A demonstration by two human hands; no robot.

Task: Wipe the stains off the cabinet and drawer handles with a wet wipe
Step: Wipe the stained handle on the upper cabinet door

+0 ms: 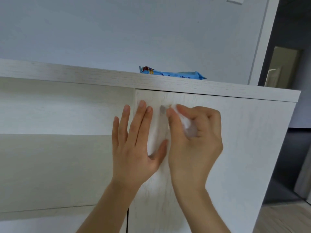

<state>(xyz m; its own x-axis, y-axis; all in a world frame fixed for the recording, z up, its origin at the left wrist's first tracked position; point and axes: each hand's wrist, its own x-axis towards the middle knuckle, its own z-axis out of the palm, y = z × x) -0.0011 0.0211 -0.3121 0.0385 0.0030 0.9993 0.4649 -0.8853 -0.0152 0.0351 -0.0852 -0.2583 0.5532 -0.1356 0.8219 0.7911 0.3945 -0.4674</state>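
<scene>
The handle [162, 109], a small grey one near the top of the cabinet door [235, 140], sits between my two hands. My right hand [195, 132] holds one white wipe [186, 125], fingers curled round it, and presses it against the handle's right side. My left hand [134, 142] lies flat on the door just left of the handle, fingers straight and spread, holding nothing. On the cabinet top [101, 76] above lies one blue pack [171, 75]; its print is too small to read, and what it holds is hidden. Left of the door is an open shelf [58, 134].
</scene>
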